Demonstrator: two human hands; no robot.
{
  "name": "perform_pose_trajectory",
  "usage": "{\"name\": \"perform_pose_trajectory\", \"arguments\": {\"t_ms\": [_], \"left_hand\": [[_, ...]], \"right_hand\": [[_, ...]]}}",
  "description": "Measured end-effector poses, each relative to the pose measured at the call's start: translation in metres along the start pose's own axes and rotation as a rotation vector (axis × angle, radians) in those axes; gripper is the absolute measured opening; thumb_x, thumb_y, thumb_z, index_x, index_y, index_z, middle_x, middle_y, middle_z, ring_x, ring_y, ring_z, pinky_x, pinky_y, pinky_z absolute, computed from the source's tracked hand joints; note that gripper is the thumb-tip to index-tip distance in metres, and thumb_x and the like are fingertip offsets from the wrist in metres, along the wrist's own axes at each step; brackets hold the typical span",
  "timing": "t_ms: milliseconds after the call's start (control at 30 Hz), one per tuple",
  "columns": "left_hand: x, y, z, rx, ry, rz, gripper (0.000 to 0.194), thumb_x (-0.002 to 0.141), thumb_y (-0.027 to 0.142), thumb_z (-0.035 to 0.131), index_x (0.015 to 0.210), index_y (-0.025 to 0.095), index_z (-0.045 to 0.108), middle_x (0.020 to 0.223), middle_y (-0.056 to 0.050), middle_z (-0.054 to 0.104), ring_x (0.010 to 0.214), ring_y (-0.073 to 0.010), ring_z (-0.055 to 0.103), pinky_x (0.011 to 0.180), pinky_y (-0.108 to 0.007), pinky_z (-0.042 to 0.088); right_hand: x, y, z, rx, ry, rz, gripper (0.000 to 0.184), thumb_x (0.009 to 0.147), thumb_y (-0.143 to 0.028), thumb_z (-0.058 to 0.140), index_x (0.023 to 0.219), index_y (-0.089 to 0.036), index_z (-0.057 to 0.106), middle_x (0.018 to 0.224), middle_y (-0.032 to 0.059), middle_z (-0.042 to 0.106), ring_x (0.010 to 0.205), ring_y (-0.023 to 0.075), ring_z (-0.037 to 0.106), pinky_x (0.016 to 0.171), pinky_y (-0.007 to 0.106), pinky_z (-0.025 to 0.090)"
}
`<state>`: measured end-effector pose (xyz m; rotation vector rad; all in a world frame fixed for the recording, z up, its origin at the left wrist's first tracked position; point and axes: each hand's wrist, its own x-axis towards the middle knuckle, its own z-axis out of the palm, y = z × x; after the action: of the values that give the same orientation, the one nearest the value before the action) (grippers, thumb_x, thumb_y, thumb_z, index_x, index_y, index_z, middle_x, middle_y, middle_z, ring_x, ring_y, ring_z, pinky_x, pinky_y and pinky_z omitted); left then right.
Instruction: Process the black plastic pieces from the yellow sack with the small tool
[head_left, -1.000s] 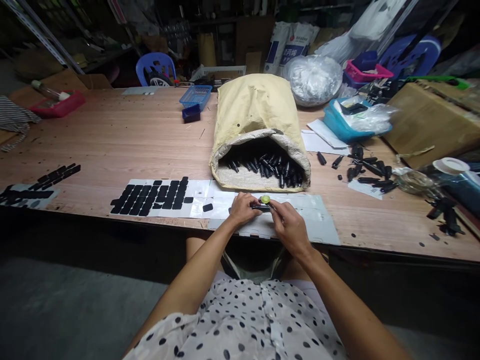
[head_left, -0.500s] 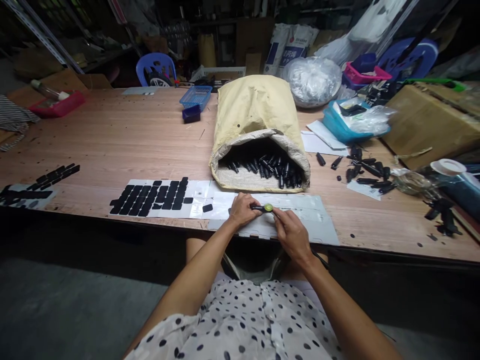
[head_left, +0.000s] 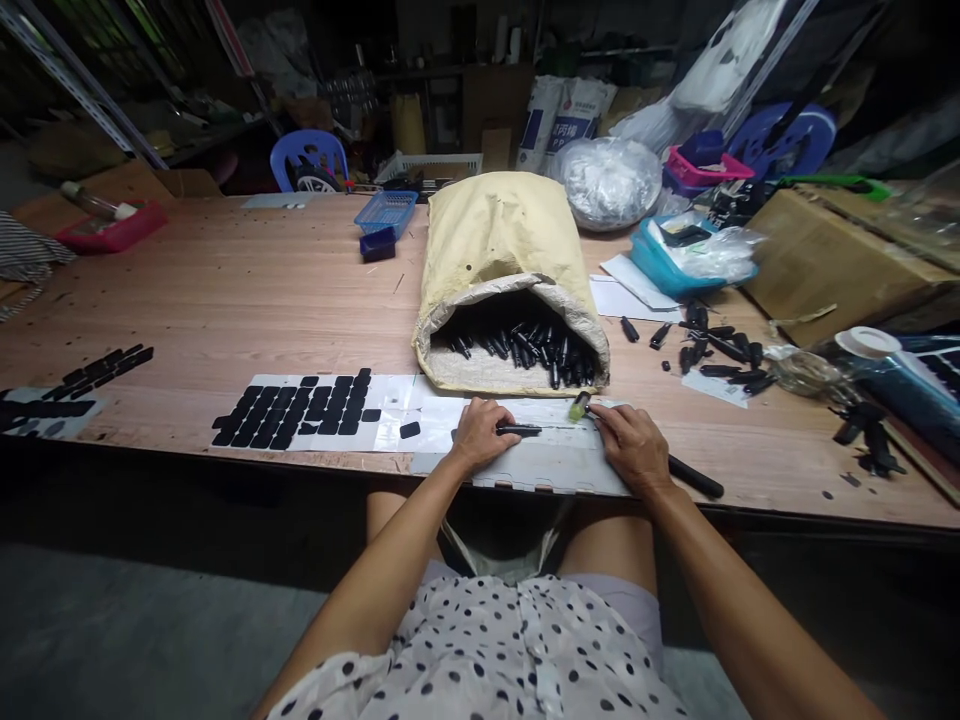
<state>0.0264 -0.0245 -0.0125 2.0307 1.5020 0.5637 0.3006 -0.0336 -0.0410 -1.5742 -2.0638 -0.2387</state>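
My left hand [head_left: 482, 437] is closed on a slim black plastic piece [head_left: 521, 430], keeping it low over a pale grey board [head_left: 540, 474] at the table's front edge. My right hand [head_left: 634, 442] grips a small hammer with a yellow-green face [head_left: 577, 410]; its black handle [head_left: 696, 477] sticks out behind the wrist. The hammer's head is up and to the right of the black piece, apart from it. Just beyond both hands lies a yellow woven sack [head_left: 506, 235], its mouth towards me, with many black plastic pieces [head_left: 551, 355] inside.
Flat black pads [head_left: 274, 415] lie in rows on white sheets to the left, with a loose pad [head_left: 409, 430] nearer. Loose black parts [head_left: 724, 345] are scattered on the right, beside a cardboard box [head_left: 840, 250] and a turquoise basin [head_left: 660, 262]. Blue baskets [head_left: 386, 212] stand behind.
My right hand has moved right, carrying the hammer's head away from the black piece. My left hand stays near the same spot, still holding the piece. The view has shifted slightly.
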Motion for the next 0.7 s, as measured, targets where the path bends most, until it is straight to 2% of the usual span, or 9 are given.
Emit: {"name": "perform_pose_trajectory", "arguments": {"t_ms": [100, 200, 300, 400, 467, 533, 600, 700], "left_hand": [[0.002, -0.001, -0.003, 0.008, -0.010, 0.012, 0.012, 0.079, 0.032, 0.074, 0.087, 0.023, 0.070, 0.089, -0.003, 0.064, 0.097, -0.0241, 0.052, 0.088, -0.039, 0.043], [-0.009, 0.003, -0.003, -0.002, -0.031, 0.135, 0.014, 0.085, 0.033, 0.068, 0.093, 0.022, 0.069, 0.094, -0.004, 0.067, 0.098, -0.0237, 0.054, 0.090, -0.039, 0.042], [-0.043, 0.009, 0.006, -0.080, -0.176, 0.324, 0.019, 0.093, 0.037, 0.058, 0.102, 0.022, 0.067, 0.096, -0.004, 0.071, 0.090, -0.0195, 0.059, 0.087, -0.034, 0.043], [-0.086, 0.013, 0.027, -0.061, -0.343, 0.374, 0.022, 0.096, 0.039, 0.055, 0.103, 0.022, 0.067, 0.091, -0.002, 0.073, 0.084, -0.0174, 0.063, 0.089, -0.033, 0.043], [-0.109, 0.010, 0.043, 0.013, -0.410, 0.326, 0.022, 0.094, 0.039, 0.056, 0.103, 0.022, 0.067, 0.093, -0.003, 0.075, 0.087, -0.0191, 0.066, 0.090, -0.034, 0.043], [-0.122, 0.004, 0.059, 0.066, -0.458, 0.233, 0.023, 0.093, 0.038, 0.056, 0.105, 0.022, 0.067, 0.099, -0.005, 0.075, 0.093, -0.0208, 0.067, 0.089, -0.033, 0.045], [-0.123, -0.005, 0.073, 0.083, -0.494, 0.060, 0.025, 0.092, 0.038, 0.056, 0.109, 0.024, 0.067, 0.105, -0.004, 0.075, 0.099, -0.0219, 0.068, 0.089, -0.033, 0.048], [-0.112, -0.023, 0.090, 0.063, -0.517, -0.264, 0.032, 0.091, 0.035, 0.053, 0.119, 0.027, 0.066, 0.114, -0.005, 0.074, 0.109, -0.0255, 0.068, 0.090, -0.035, 0.051]], "right_hand": [[-0.002, 0.002, 0.007, -0.033, -0.003, 0.026, 0.028, 0.092, -0.026, 0.049, 0.106, -0.025, 0.073, 0.085, 0.0069, 0.064, 0.081, 0.0211, 0.053, 0.073, 0.032, 0.041], [-0.002, -0.001, 0.010, -0.053, -0.003, 0.054, 0.027, 0.090, -0.025, 0.049, 0.104, -0.025, 0.072, 0.084, 0.0070, 0.061, 0.080, 0.0213, 0.051, 0.072, 0.032, 0.039], [-0.001, -0.003, 0.011, -0.069, -0.001, 0.066, 0.027, 0.089, -0.024, 0.048, 0.103, -0.024, 0.072, 0.084, 0.0071, 0.060, 0.079, 0.0211, 0.050, 0.071, 0.032, 0.038], [-0.001, -0.004, 0.011, -0.086, -0.007, 0.075, 0.026, 0.089, -0.023, 0.048, 0.102, -0.023, 0.072, 0.085, 0.0073, 0.059, 0.080, 0.0211, 0.050, 0.070, 0.032, 0.038], [-0.001, -0.005, 0.012, -0.093, -0.022, 0.084, 0.026, 0.088, -0.022, 0.050, 0.103, -0.023, 0.071, 0.086, 0.0071, 0.059, 0.081, 0.0211, 0.049, 0.070, 0.031, 0.037], [-0.001, -0.005, 0.012, -0.094, -0.032, 0.090, 0.026, 0.087, -0.022, 0.051, 0.104, -0.023, 0.071, 0.087, 0.0070, 0.058, 0.081, 0.0211, 0.049, 0.070, 0.031, 0.036], [-0.001, -0.005, 0.012, -0.090, -0.032, 0.091, 0.025, 0.087, -0.022, 0.052, 0.104, -0.023, 0.070, 0.087, 0.0069, 0.058, 0.081, 0.0209, 0.049, 0.070, 0.031, 0.036], [0.000, -0.005, 0.013, -0.080, -0.020, 0.086, 0.025, 0.088, -0.023, 0.050, 0.103, -0.023, 0.071, 0.086, 0.0069, 0.058, 0.080, 0.0209, 0.049, 0.069, 0.031, 0.036]]}}
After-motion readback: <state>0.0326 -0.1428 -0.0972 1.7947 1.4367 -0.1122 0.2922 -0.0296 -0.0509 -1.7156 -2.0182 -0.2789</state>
